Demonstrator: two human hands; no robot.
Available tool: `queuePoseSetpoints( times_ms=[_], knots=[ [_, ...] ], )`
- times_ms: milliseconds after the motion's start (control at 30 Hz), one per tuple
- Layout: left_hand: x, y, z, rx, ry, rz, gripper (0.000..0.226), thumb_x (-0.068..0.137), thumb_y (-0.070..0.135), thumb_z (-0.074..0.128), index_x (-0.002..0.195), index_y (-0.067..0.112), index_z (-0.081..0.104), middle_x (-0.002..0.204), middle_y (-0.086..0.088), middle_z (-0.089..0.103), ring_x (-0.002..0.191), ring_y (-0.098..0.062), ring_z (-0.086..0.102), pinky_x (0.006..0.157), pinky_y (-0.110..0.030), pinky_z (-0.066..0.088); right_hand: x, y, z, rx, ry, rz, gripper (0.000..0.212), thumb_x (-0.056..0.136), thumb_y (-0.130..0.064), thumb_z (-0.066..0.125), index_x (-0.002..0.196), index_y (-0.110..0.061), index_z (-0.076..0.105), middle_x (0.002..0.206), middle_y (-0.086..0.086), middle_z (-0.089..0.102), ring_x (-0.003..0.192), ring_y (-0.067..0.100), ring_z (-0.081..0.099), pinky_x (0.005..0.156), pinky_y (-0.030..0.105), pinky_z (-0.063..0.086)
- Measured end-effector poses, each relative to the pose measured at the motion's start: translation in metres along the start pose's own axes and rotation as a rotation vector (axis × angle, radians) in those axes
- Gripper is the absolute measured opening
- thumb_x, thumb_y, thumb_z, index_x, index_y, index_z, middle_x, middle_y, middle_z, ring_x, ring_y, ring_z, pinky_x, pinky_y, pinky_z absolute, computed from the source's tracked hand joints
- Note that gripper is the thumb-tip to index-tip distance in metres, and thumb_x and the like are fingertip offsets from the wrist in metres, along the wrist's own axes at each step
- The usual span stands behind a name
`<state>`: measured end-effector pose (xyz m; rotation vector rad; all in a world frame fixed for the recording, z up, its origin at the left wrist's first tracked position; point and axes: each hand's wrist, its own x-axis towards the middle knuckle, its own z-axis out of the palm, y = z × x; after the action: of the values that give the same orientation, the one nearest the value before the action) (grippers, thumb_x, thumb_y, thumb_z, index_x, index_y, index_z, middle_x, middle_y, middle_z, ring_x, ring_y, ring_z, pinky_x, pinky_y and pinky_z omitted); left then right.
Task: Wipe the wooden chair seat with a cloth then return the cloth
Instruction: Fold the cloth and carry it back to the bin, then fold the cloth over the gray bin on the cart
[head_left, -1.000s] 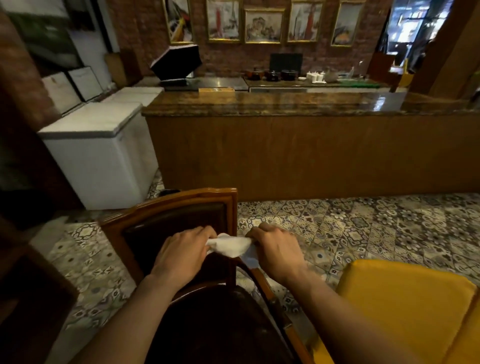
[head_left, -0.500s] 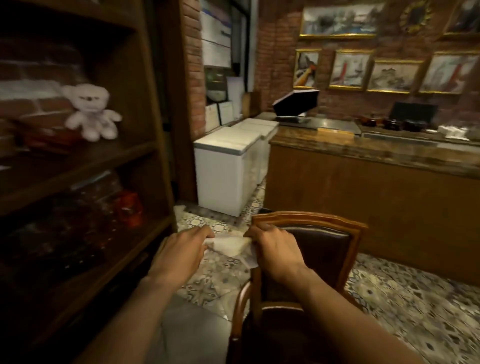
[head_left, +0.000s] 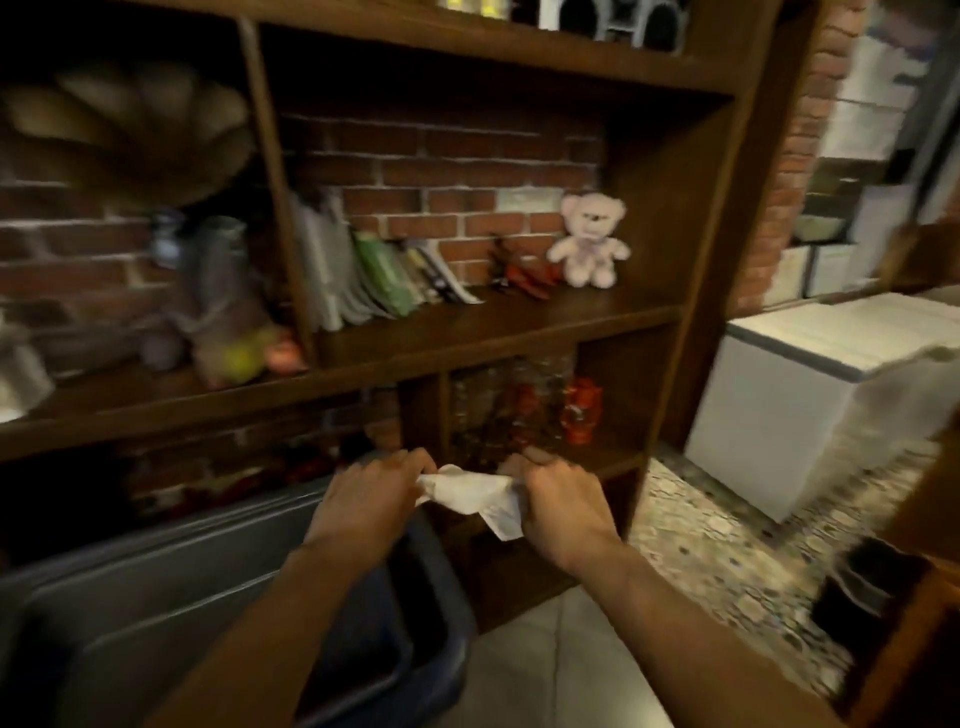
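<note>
A crumpled white cloth (head_left: 470, 493) is stretched between both hands in front of a dark wooden shelf unit (head_left: 498, 332). My left hand (head_left: 371, 491) grips its left end and my right hand (head_left: 558, 496) grips its right end, with a corner hanging down below. The wooden chair is almost out of view; only a blurred brown edge (head_left: 914, 613) shows at the far right.
A grey bin-like container (head_left: 156, 613) with a dark rim sits below my left arm. The shelves hold books (head_left: 374, 270), a pink teddy bear (head_left: 589, 241), bottles and red items. A white chest freezer (head_left: 810, 395) stands to the right on patterned floor tiles.
The view has swung left, from the counter and chair to the shelf unit. Both hands keep holding the cloth between them in the same way.
</note>
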<state>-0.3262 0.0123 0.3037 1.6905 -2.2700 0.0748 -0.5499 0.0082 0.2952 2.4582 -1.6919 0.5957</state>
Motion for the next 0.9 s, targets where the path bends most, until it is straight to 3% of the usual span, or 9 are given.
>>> queuePoseSetpoints(
  times_ms=[100, 167, 233, 400, 567, 900],
  knots=[
    [-0.036, -0.044, -0.022, 0.101, -0.022, -0.163, 0.026, 0.092, 0.030, 0.063, 0.117, 0.034, 0.055, 0.119, 0.004, 0.067, 0.104, -0.027, 0.066, 0.080, -0.042, 0.053, 0.031, -0.050, 0.021, 0.086, -0.004, -0.145, 0.033, 0.087, -0.014, 0.063, 0.113, -0.033, 0.060, 0.109, -0.006, 0.059, 0.101, 0.021, 0.061, 0.077, 0.033, 0.046],
    [-0.080, -0.086, -0.041, 0.221, -0.057, -0.430, 0.031, 0.091, 0.029, 0.065, 0.120, 0.034, 0.054, 0.120, 0.004, 0.067, 0.103, -0.026, 0.067, 0.080, -0.041, 0.053, 0.065, -0.109, 0.058, 0.212, -0.076, -0.365, 0.033, 0.088, -0.014, 0.062, 0.116, -0.032, 0.060, 0.111, -0.006, 0.058, 0.102, 0.020, 0.060, 0.079, 0.034, 0.047],
    [-0.100, -0.096, -0.041, 0.186, 0.019, -0.432, 0.024, 0.093, 0.029, 0.061, 0.116, 0.036, 0.053, 0.118, 0.005, 0.068, 0.099, -0.025, 0.068, 0.075, -0.039, 0.051, 0.061, -0.124, 0.060, 0.236, -0.121, -0.374, 0.037, 0.087, -0.012, 0.064, 0.118, -0.031, 0.061, 0.115, -0.006, 0.059, 0.105, 0.019, 0.059, 0.082, 0.033, 0.048],
    [-0.118, -0.111, -0.030, 0.179, -0.015, -0.471, 0.020, 0.093, 0.028, 0.058, 0.108, 0.036, 0.049, 0.109, 0.005, 0.068, 0.088, -0.024, 0.068, 0.069, -0.039, 0.051, 0.067, -0.143, 0.090, 0.295, -0.154, -0.413, 0.047, 0.079, -0.008, 0.072, 0.120, -0.030, 0.061, 0.118, -0.006, 0.061, 0.105, 0.021, 0.061, 0.078, 0.037, 0.051],
    [-0.119, -0.121, -0.033, 0.174, 0.005, -0.501, 0.020, 0.094, 0.030, 0.061, 0.109, 0.038, 0.050, 0.110, 0.006, 0.069, 0.093, -0.026, 0.069, 0.072, -0.040, 0.052, 0.072, -0.154, 0.094, 0.290, -0.113, -0.432, 0.043, 0.079, -0.008, 0.073, 0.115, -0.028, 0.061, 0.114, -0.005, 0.063, 0.102, 0.021, 0.062, 0.076, 0.033, 0.045],
    [-0.141, -0.199, 0.008, 0.091, -0.055, -0.552, 0.017, 0.096, 0.030, 0.057, 0.107, 0.040, 0.050, 0.113, 0.010, 0.066, 0.096, -0.020, 0.067, 0.082, -0.042, 0.053, 0.088, -0.204, 0.160, 0.277, -0.221, -0.468, 0.047, 0.071, -0.006, 0.078, 0.111, -0.026, 0.063, 0.112, -0.004, 0.063, 0.101, 0.022, 0.063, 0.069, 0.030, 0.043]
  ],
)
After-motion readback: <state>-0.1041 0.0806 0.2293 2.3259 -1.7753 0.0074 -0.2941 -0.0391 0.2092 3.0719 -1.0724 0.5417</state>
